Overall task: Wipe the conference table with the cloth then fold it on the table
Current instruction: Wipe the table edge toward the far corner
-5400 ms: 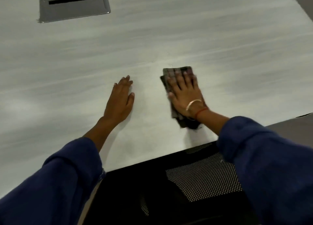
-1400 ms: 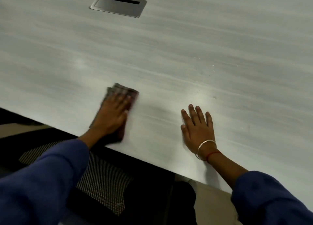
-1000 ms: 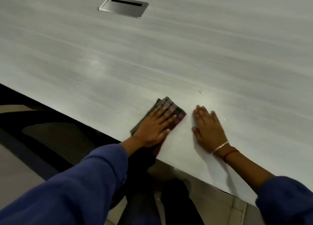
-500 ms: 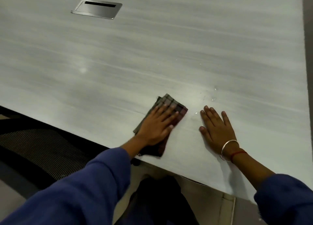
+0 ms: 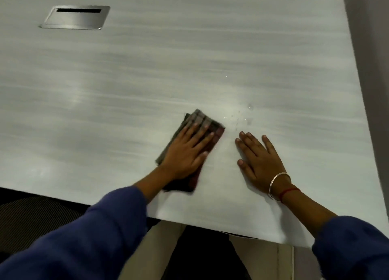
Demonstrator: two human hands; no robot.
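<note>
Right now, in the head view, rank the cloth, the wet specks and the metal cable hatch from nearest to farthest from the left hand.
1. cloth: directly under the left hand, which presses it flat on the table.
2. wet specks: on the tabletop just right of the cloth's far corner.
3. metal cable hatch: set into the table far off, up and to the left.

A single head-worn camera looks forward and steeply down. It sits close above the table (image 5: pixel 189 69), at its near edge.
</note>
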